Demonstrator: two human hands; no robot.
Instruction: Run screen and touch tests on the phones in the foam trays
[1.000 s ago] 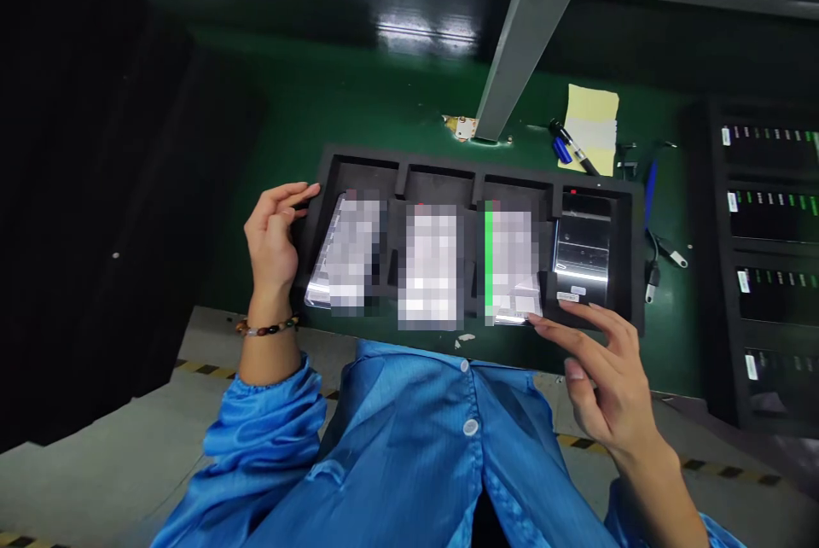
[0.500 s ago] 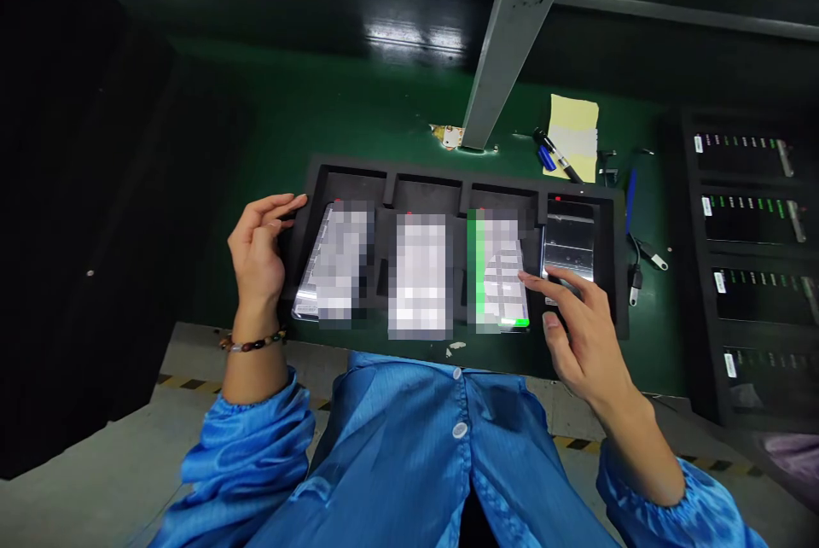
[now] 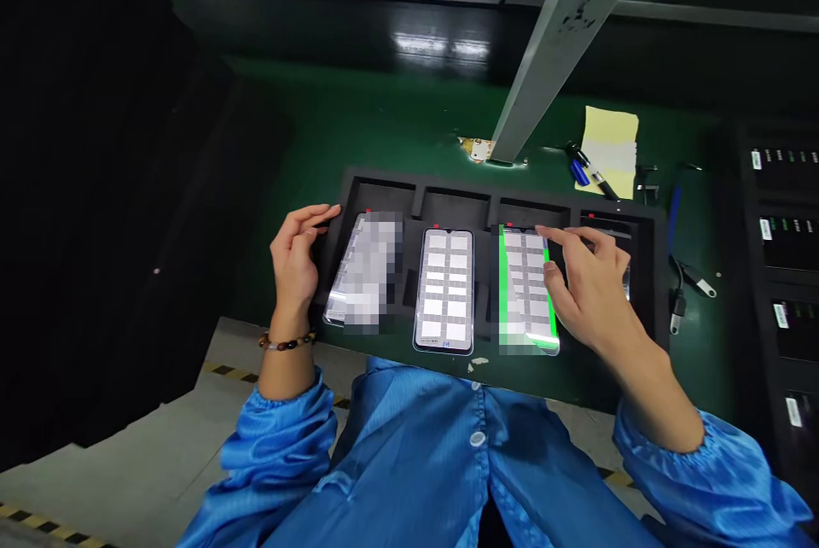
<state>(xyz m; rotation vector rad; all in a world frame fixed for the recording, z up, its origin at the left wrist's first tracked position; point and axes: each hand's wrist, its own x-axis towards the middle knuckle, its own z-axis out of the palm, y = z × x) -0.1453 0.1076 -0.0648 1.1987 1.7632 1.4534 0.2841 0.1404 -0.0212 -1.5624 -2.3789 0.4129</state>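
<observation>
A black tray (image 3: 448,175) with several recesses lies on the green table, phones resting in it. My left hand (image 3: 295,262) is at the tray's left end, fingers stretched along its edge. Closest to it is a tilted phone (image 3: 364,275), its screen partly blurred out. The middle phone (image 3: 444,290) shows a grid of pale blocks. On the phone with green screen edges (image 3: 528,288), the index fingertip of my right hand (image 3: 592,283) touches the upper right of the display, thumb apart below. Behind that hand, a dark-screened phone (image 3: 624,228) is mostly covered.
A grey metal post (image 3: 550,44) rises behind the tray. At the back right lie a yellow paper (image 3: 611,138), a black pen (image 3: 601,177) and a blue cap (image 3: 579,171). USB cable ends (image 3: 697,279) sit right of the tray, before a rack of dark devices (image 3: 793,241).
My right hand has slid up the green-edged phone, from the middle of its right side to its top. My left hand stays by the tray. The whole view has shifted.
</observation>
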